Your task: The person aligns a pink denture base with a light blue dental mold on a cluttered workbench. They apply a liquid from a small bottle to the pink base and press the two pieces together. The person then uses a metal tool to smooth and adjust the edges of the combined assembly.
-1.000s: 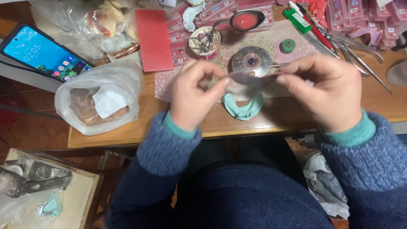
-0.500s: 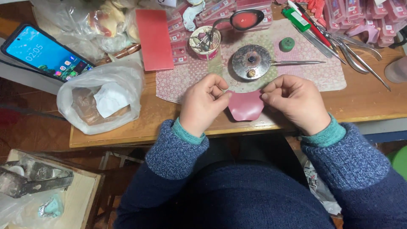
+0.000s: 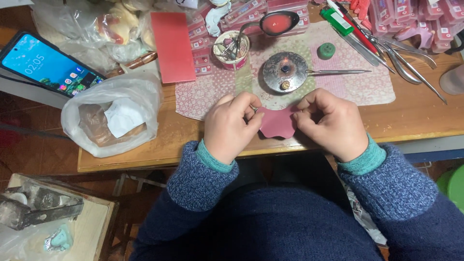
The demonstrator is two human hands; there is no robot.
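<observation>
My left hand (image 3: 231,124) and my right hand (image 3: 330,121) rest at the near edge of the wooden table (image 3: 411,116), fingers curled. Between them lies a dark pink wavy-edged piece (image 3: 276,123); both hands pinch its sides. A thin metal bit shows at my left fingertips. Just beyond stands a round metal dish (image 3: 285,71) with small beads in it, on a patterned cloth mat (image 3: 348,79). Tweezers (image 3: 338,72) lie to the right of the dish.
A white plastic bag (image 3: 112,113) sits at the left, a lit phone (image 3: 46,64) behind it. A red card (image 3: 172,46), a small cup of tools (image 3: 231,50), a red spoon (image 3: 278,22), pliers (image 3: 403,58) and pink boxes (image 3: 415,14) crowd the back.
My hands came down from in front of the metal dish to the table edge. A pale green piece seen below them earlier is gone; they now hold the pink piece flat.
</observation>
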